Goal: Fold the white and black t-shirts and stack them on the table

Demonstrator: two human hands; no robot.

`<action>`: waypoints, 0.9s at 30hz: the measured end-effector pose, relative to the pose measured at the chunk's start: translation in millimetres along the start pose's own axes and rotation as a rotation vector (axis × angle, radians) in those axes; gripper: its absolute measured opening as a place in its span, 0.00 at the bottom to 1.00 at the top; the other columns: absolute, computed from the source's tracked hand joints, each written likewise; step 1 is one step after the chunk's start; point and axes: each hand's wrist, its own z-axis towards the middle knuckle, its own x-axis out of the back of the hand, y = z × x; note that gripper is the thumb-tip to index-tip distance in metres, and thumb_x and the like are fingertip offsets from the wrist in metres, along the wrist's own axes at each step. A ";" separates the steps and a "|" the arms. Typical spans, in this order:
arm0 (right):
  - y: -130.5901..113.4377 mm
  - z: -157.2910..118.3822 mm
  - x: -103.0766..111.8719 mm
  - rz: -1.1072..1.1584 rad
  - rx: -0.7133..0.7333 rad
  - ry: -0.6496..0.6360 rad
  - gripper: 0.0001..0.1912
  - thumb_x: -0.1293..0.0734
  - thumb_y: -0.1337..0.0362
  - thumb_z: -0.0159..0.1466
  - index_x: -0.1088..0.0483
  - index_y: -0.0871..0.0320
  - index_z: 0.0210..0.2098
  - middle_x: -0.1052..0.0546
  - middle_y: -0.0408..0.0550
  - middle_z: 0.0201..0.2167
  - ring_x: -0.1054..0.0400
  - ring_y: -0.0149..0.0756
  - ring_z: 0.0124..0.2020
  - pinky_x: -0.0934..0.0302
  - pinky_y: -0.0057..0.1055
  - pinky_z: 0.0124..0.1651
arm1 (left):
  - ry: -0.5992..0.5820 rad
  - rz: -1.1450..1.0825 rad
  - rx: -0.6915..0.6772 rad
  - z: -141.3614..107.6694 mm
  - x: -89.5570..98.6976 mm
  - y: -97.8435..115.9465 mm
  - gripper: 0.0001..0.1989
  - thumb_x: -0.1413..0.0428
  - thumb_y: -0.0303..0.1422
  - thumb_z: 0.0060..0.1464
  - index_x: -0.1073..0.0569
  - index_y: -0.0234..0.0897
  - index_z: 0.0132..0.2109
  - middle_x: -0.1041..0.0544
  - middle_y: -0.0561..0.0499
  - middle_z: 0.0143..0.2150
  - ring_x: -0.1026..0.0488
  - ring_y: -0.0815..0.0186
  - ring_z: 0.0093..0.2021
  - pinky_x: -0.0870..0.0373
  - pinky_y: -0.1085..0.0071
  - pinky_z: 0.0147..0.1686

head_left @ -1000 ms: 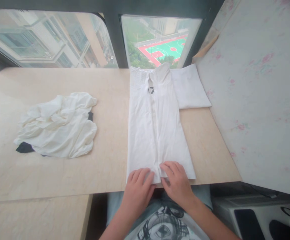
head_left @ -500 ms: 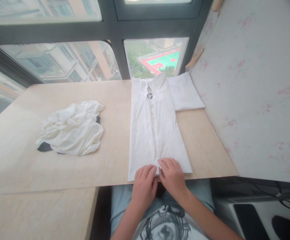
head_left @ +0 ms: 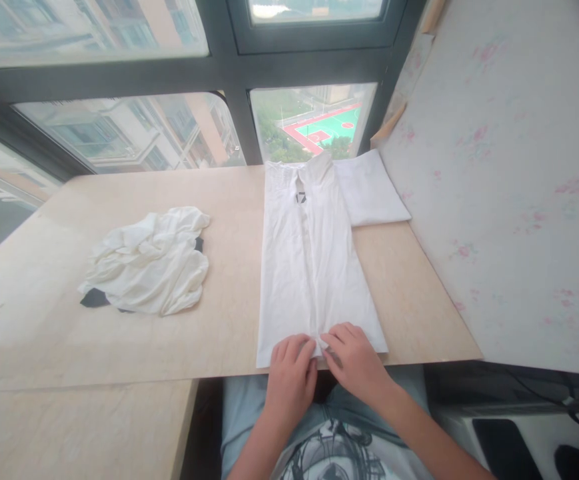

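A white shirt point(head_left: 289, 267) lies lengthwise on the table, both sides folded in so their edges meet along the middle. Dark print shows in the small gap near its far end. At its near edge, my left hand point(head_left: 292, 367) has thumb and fingers closed on the cloth, left of the middle seam. Just right of the seam, my right hand point(head_left: 354, 357) grips the other flap's edge between thumb and fingers. The fingertips of both hands almost meet, and the cloth between them is partly hidden.
A crumpled white garment point(head_left: 152, 260) with dark patches lies left on the wooden table point(head_left: 229, 300). A folded white cloth point(head_left: 372, 190) sits at the back right, partly under the shirt. Windows stand behind; a flower-patterned panel point(head_left: 514, 180) borders the right side.
My right hand has shifted slightly right and toward me, its fingers a little more apart. The left hand stays at the near edge. The whole view has tilted slightly upward.
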 end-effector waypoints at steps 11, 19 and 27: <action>91.4 -1.2 19.9 -0.003 -0.306 0.289 0.17 0.39 0.60 0.68 0.31 0.59 0.53 0.26 0.56 0.48 0.31 0.43 0.49 0.33 0.44 0.52 | 0.152 0.223 0.201 8.2 41.8 -75.6 0.17 0.48 0.36 0.62 0.32 0.36 0.56 0.27 0.40 0.53 0.29 0.53 0.52 0.29 0.56 0.51; 79.5 68.7 -2.4 -0.349 -0.034 0.132 0.24 0.41 0.60 0.69 0.35 0.59 0.61 0.43 0.57 0.68 0.53 0.52 0.70 0.52 0.53 0.67 | 0.036 0.437 0.038 81.2 31.8 -73.5 0.23 0.50 0.36 0.63 0.34 0.36 0.63 0.41 0.36 0.69 0.46 0.43 0.69 0.45 0.44 0.64; 75.7 102.5 -38.6 -0.383 -0.056 -0.010 0.28 0.44 0.57 0.70 0.41 0.57 0.67 0.47 0.55 0.70 0.56 0.50 0.71 0.58 0.52 0.69 | -0.079 0.364 -0.039 131.5 -6.1 -73.3 0.29 0.56 0.45 0.65 0.42 0.43 0.70 0.47 0.46 0.73 0.51 0.48 0.72 0.54 0.45 0.68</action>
